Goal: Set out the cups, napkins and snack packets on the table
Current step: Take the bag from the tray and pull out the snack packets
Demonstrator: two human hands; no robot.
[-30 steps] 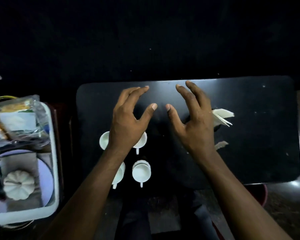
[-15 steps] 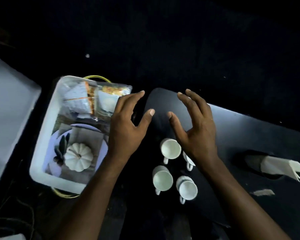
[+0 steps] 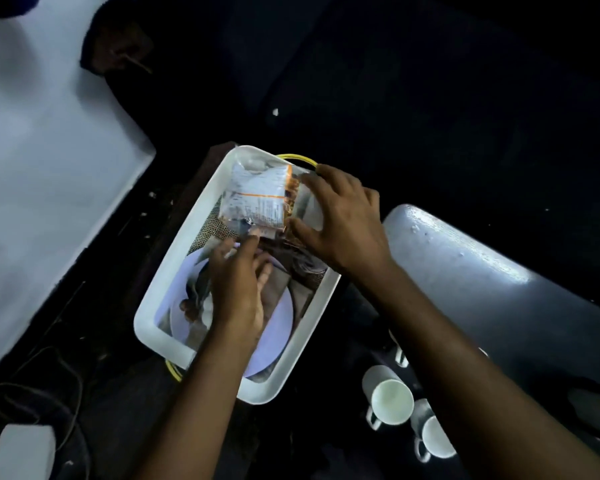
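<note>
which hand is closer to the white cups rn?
Right, marginally. The right hand is at the snack packets in the white tray, on the side toward the white cups. The left hand is inside the tray, slightly further from them.

Both hands moved from over the table into the white tray (image 3: pixel 174 271), left hand (image 3: pixel 236 289) and right hand (image 3: pixel 343 223) now on the snack packet (image 3: pixel 257 199)

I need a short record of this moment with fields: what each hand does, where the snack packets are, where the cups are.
left hand: inside the white tub, fingertips at the near edge of the snack packets
right hand: gripping the right side of the packets
snack packets: in the far end of the tub, not yet on the table
cups: white, empty, on the dark table, near its edge
also in tub: plate
</note>
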